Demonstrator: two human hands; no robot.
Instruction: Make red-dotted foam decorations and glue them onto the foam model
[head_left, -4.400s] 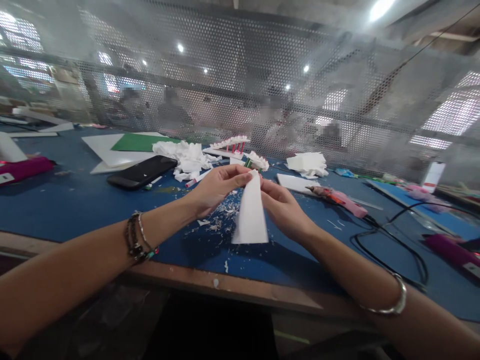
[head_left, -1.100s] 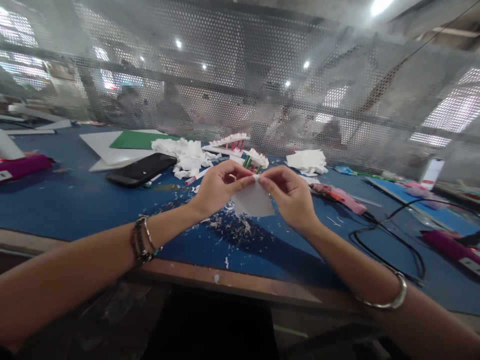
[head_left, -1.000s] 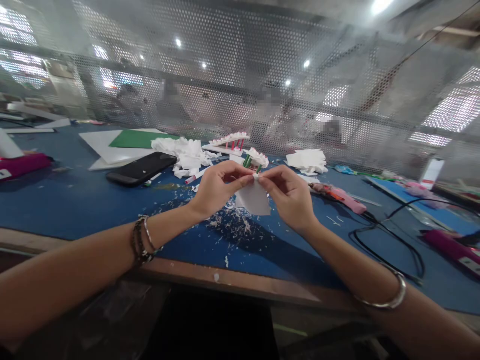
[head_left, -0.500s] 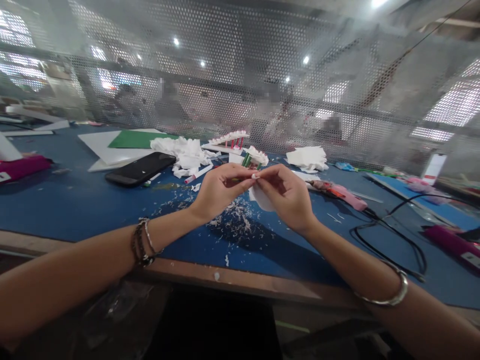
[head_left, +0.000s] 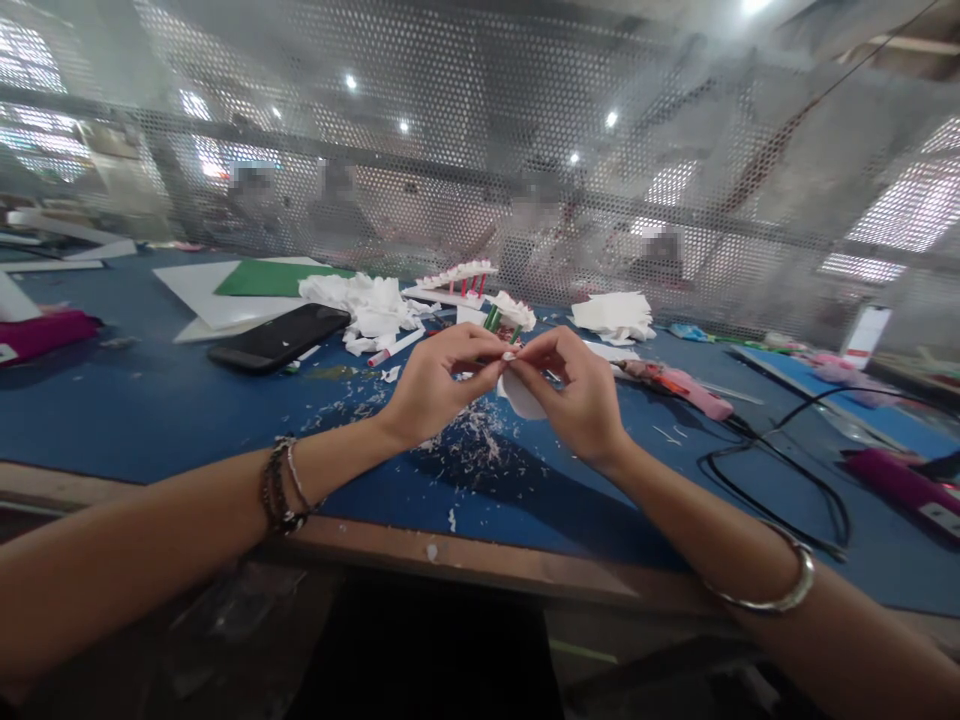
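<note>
My left hand and my right hand meet fingertip to fingertip above the blue table. Both pinch a small white piece of paper, mostly hidden by the fingers. A larger white paper flap hangs below my right fingers; whether it is joined to the small piece I cannot tell. Tiny white and pink paper scraps lie scattered beneath the hands. Just beyond the fingertips stand green sticks topped with white paper and a white piece on red sticks.
Crumpled white paper, a black phone and a green sheet lie to the left. At right are a paper stack, a pink glue gun and a looping black cable. A perforated screen rises behind.
My fingertips have shifted slightly around the small white paper, my left thumb drawing back a little. Both hands stay at nearly the same spot; the things on the table have not moved.
</note>
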